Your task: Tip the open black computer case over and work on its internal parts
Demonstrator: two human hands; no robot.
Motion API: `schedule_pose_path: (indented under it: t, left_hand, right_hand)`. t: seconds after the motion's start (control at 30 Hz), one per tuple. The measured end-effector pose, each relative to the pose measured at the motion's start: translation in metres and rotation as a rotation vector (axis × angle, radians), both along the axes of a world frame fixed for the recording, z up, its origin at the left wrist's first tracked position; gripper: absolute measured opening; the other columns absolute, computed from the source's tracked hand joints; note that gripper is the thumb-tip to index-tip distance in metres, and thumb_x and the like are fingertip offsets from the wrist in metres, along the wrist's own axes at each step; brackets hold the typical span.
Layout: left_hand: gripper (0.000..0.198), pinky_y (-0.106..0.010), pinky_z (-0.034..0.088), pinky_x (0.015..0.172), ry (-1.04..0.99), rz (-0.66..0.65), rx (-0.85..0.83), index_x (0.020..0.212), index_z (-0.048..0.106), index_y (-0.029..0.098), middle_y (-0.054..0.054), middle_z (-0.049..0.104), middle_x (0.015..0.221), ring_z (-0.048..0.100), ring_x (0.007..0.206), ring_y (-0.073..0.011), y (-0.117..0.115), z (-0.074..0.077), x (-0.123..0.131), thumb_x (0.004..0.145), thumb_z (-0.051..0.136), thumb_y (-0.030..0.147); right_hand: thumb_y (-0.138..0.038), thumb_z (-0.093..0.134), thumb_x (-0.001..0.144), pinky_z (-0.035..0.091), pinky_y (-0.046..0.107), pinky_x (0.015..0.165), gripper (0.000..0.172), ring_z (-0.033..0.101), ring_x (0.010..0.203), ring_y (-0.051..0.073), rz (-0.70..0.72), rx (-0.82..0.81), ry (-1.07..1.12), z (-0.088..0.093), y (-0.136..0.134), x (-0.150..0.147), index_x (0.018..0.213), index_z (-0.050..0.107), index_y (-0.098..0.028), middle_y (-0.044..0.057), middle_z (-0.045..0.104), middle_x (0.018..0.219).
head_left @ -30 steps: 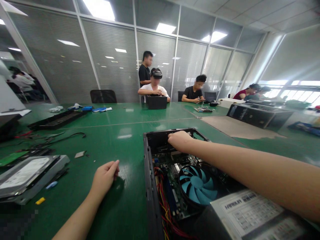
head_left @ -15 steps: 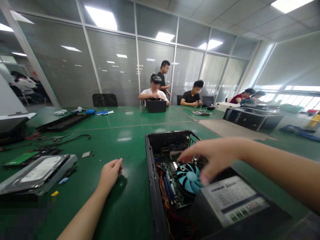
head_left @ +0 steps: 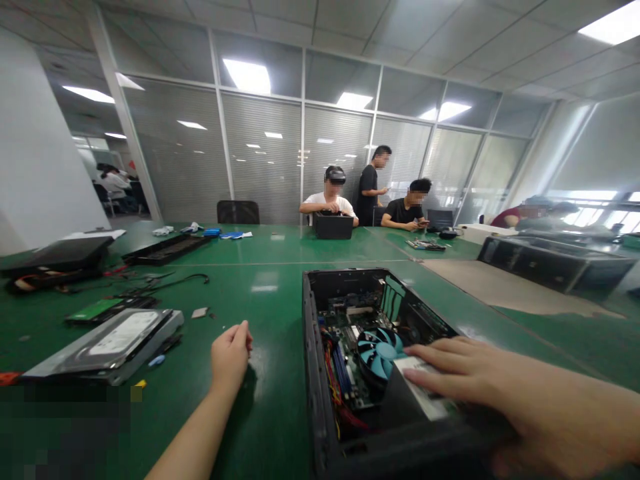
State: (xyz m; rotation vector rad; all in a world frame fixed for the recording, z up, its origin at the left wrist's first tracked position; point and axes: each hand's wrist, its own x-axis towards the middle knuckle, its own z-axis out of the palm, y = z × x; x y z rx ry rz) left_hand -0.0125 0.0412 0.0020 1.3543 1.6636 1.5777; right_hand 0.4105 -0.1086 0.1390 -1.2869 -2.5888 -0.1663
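An uncovered computer case (head_left: 309, 373) stands before me on the table. Inside it are a motherboard, coloured cables and a round cooling fan (head_left: 384, 353) with light blue blades. The power supply (head_left: 407, 393), partly covered by my hand, sits at the near right of the case. My right hand (head_left: 470, 373) lies over it with fingers stretched out, the fingertips on or just above its white label beside the fan. To the left of the case, over the table, my left hand (head_left: 231, 353) is closed in a loose fist. Its palm side is hidden.
On the green table (head_left: 270, 300) at left lie a hard drive (head_left: 125, 340), a green circuit board (head_left: 95, 308), cables and a black panel (head_left: 167, 248). Across the table, a person works in a black box (head_left: 333, 227). Another case (head_left: 530, 260) stands at right.
My right hand has come down and nearer, from above the fan onto the power supply. My left hand stays in a loose fist. The view has turned slightly left.
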Motion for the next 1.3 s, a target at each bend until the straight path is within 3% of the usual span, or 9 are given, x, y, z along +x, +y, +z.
schedule_pose_path:
  t: [0.07,0.13,0.3,0.4,0.5,0.63,0.8,1.13,1.3]
  left_hand:
    - [0.037,-0.024,0.038,0.047,-0.063,0.106,0.026,0.062,0.052,0.02,0.003,0.049,0.051,0.048,0.048,-0.0138,0.0,0.0,-0.005,0.086,0.05,0.048]
    - [0.036,-0.024,0.038,0.047,-0.105,0.174,0.043,0.064,0.052,0.02,0.003,0.048,0.053,0.047,0.049,-0.014,-0.001,0.0,-0.009,0.086,0.05,0.049]
    - [0.039,-0.026,0.037,0.049,0.002,0.126,0.024,0.064,0.053,0.021,0.003,0.049,0.054,0.048,0.05,-0.0151,-0.003,0.0,-0.01,0.088,0.05,0.052]
    - [0.042,-0.026,0.038,0.05,0.065,0.05,-0.024,0.063,0.052,0.021,0.002,0.05,0.054,0.049,0.051,-0.0157,-0.004,0.001,-0.008,0.089,0.049,0.053]
    - [0.043,-0.027,0.039,0.052,0.106,-0.016,-0.058,0.061,0.052,0.021,0.002,0.051,0.053,0.05,0.052,-0.0163,-0.003,0.002,-0.005,0.089,0.048,0.054]
    - [0.044,-0.027,0.04,0.053,0.154,-0.081,-0.078,0.059,0.052,0.021,0.001,0.053,0.053,0.052,0.052,-0.0172,-0.002,0.004,0.002,0.086,0.049,0.055]
    - [0.046,-0.026,0.039,0.054,0.252,-0.136,-0.106,0.057,0.052,0.021,0.002,0.052,0.05,0.052,0.052,-0.0169,-0.005,0.008,0.009,0.086,0.047,0.057]
    - [0.048,-0.027,0.043,0.059,0.463,-0.195,-0.113,0.065,0.053,0.022,0.001,0.057,0.057,0.058,0.058,-0.0181,0.002,0.001,0.009,0.088,0.039,0.062]
    - [0.042,-0.027,0.037,0.055,0.728,-0.14,-0.246,0.103,0.059,0.025,0.002,0.06,0.062,0.06,0.059,-0.021,0.0,0.007,0.015,0.085,0.043,0.06]
  right_hand:
    - [-0.04,0.081,0.062,0.033,0.047,0.11,0.099,0.044,0.135,0.029,0.154,-0.229,-0.149,0.023,0.054,-0.014,0.15,0.036,-0.037,0.009,0.04,0.154]
    - [-0.04,0.079,0.067,0.025,0.057,0.112,0.104,0.034,0.141,0.034,0.131,-0.229,-0.176,0.03,0.115,-0.037,0.155,0.023,-0.033,0.013,0.028,0.159]
    - [-0.015,0.052,0.089,0.01,0.067,0.112,0.073,0.025,0.144,0.035,-0.276,0.215,0.004,-0.024,0.209,-0.13,0.156,0.023,-0.023,0.02,0.018,0.161]
    - [-0.023,0.059,0.085,0.017,0.066,0.111,0.08,0.036,0.139,0.034,-0.197,0.11,0.061,-0.065,0.202,-0.171,0.155,0.022,-0.022,0.021,0.023,0.16]
    - [-0.032,0.066,0.08,0.02,0.064,0.111,0.079,0.046,0.13,0.034,-0.034,-0.016,0.106,-0.09,0.172,-0.172,0.15,0.031,-0.023,0.018,0.04,0.152]
    - [-0.035,0.064,0.081,0.038,0.053,0.105,0.059,0.058,0.116,0.03,-0.097,-0.111,0.309,-0.113,0.136,-0.124,0.136,0.05,-0.02,0.013,0.064,0.127]
    - [-0.027,0.058,0.084,0.051,0.04,0.087,0.041,0.065,0.09,0.021,-0.275,-0.103,0.782,-0.145,0.122,-0.057,0.124,0.054,-0.023,0.008,0.067,0.112]
    - [-0.026,0.056,0.085,0.054,0.037,0.08,0.033,0.064,0.081,0.019,-0.215,-0.085,0.983,-0.149,0.156,-0.036,0.118,0.053,-0.023,0.006,0.064,0.103]
    - [-0.026,0.055,0.086,0.053,0.037,0.085,0.035,0.064,0.087,0.019,-0.159,-0.064,0.923,-0.15,0.151,-0.04,0.121,0.052,-0.023,0.007,0.064,0.108]
